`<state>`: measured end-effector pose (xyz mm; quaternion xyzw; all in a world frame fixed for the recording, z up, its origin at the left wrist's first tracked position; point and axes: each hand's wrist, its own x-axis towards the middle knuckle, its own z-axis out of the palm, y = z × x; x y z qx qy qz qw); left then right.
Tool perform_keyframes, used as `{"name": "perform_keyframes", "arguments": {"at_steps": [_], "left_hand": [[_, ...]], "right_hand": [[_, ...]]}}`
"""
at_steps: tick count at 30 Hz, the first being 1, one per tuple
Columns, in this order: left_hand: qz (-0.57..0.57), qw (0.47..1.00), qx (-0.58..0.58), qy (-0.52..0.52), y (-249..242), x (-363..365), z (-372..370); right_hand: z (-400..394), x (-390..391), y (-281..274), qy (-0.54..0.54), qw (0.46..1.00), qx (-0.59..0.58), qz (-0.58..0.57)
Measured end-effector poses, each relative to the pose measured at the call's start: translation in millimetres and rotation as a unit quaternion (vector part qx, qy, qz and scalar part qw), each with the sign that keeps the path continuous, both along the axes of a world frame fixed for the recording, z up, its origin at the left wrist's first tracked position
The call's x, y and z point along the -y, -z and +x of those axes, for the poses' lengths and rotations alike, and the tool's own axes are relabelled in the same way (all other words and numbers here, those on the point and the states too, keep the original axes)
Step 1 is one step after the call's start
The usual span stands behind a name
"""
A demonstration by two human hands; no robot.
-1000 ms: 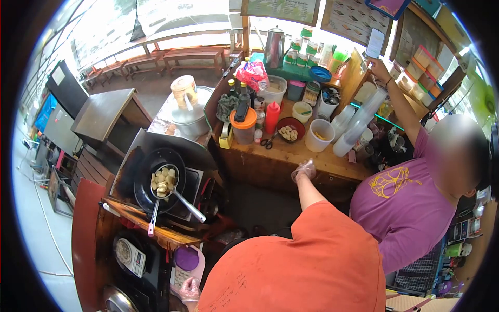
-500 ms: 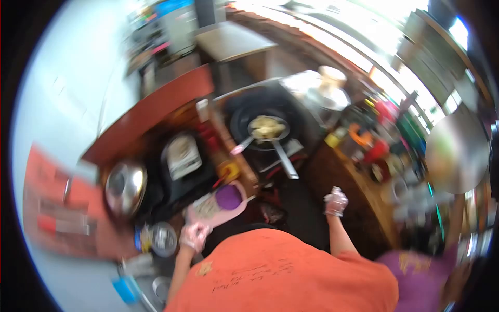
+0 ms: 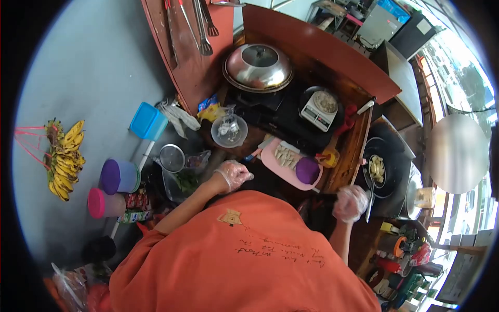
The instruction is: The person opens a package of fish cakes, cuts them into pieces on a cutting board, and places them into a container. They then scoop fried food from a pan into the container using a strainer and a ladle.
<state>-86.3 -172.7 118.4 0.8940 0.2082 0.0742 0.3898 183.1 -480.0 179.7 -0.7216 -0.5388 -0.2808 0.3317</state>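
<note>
My left hand (image 3: 234, 174), in a clear plastic glove, is held near my body, left of a pink cutting board (image 3: 289, 175). Its fingers are curled in and nothing shows in them. On the board lie pale cut pieces (image 3: 285, 155) and a purple round lid or bowl (image 3: 307, 170). My right hand (image 3: 350, 204), gloved the same way, is closed and looks bare of any object. It is closest to the metal handle (image 3: 370, 204) of a strainer holding pale yellow pieces (image 3: 377, 169), which rests over a dark wok (image 3: 393, 156).
A lidded metal pan (image 3: 259, 67) stands on the black stove beside a kitchen scale (image 3: 319, 111). A clear plastic bowl (image 3: 229, 131) is left of the board. Bananas (image 3: 66, 160) hang on the left wall. Bottles and jars (image 3: 400, 255) crowd the right-hand counter.
The view has swung left, so the stove and board appear further right and the left wall shows. A co-worker's purple sleeve has left view. Both my hands remain closed.
</note>
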Motion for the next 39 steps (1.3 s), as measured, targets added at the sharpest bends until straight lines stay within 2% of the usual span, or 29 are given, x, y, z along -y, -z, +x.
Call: {"name": "perform_keyframes", "arguments": {"at_steps": [6,9,10,12,15,18,19,20,21,22,24,25,27,28,30,32,34,35,36,38,39], "left_hand": [[-0.063,0.995,-0.055,-0.054,27,-16,-13],[-0.073,0.992,-0.075,-0.07,55,-38,-7],[-0.069,0.991,-0.078,-0.083,60,-44,-2],[-0.083,0.989,-0.096,-0.072,69,-52,11],[-0.134,0.986,-0.098,-0.033,92,-56,43],[-0.096,0.988,-0.123,0.017,124,-38,77],[-0.058,0.988,-0.121,0.073,135,-31,90],[-0.022,0.985,-0.117,0.127,145,-25,102],[0.017,0.963,-0.196,0.183,141,-19,118],[0.014,0.961,-0.199,0.192,136,-7,133],[0.199,0.935,-0.254,0.149,132,17,161],[0.196,0.933,-0.254,0.16,145,20,174],[0.211,0.953,-0.184,0.114,169,24,199],[0.209,0.953,-0.183,0.123,176,31,206],[0.207,0.956,-0.2,0.051,187,45,217],[0.209,0.958,-0.187,0.063,214,56,225],[0.283,0.945,-0.159,0.037,227,71,234],[0.342,0.932,-0.117,0.034,269,69,238],[0.339,0.933,-0.109,0.045,268,73,244],[0.341,0.935,-0.096,-0.027,253,84,248],[0.34,0.936,-0.09,-0.02,249,85,251]], "right_hand": [[-41,-74,15,-0.104,0.991,-0.054,-0.072],[-57,-88,20,-0.125,0.988,-0.079,-0.048],[-58,-87,21,-0.114,0.989,-0.081,-0.047],[-62,-80,24,-0.108,0.976,-0.116,-0.151],[-67,-62,32,-0.044,0.967,-0.17,-0.183],[-68,-33,35,0.019,0.932,-0.268,-0.243],[-69,-23,37,0.042,0.908,-0.317,-0.271],[-71,-12,40,0.051,0.905,-0.324,-0.27],[-73,0,43,0.074,0.897,-0.344,-0.269],[-75,14,47,0.095,0.887,-0.363,-0.269],[-81,45,62,0.125,0.863,-0.408,-0.273],[-85,59,65,0.162,0.853,-0.411,-0.278],[-89,86,66,0.227,0.823,-0.422,-0.305],[-90,99,66,0.235,0.819,-0.424,-0.306],[-89,125,66,0.265,0.792,-0.433,-0.34],[-81,151,67,0.274,0.779,-0.441,-0.351],[-70,179,75,0.303,0.789,-0.418,-0.334],[-61,191,76,0.315,0.785,-0.418,-0.331],[-48,202,78,0.328,0.77,-0.455,-0.305],[-20,223,89,0.354,0.744,-0.521,-0.224],[-4,233,98,0.373,0.693,-0.593,-0.171]]}}
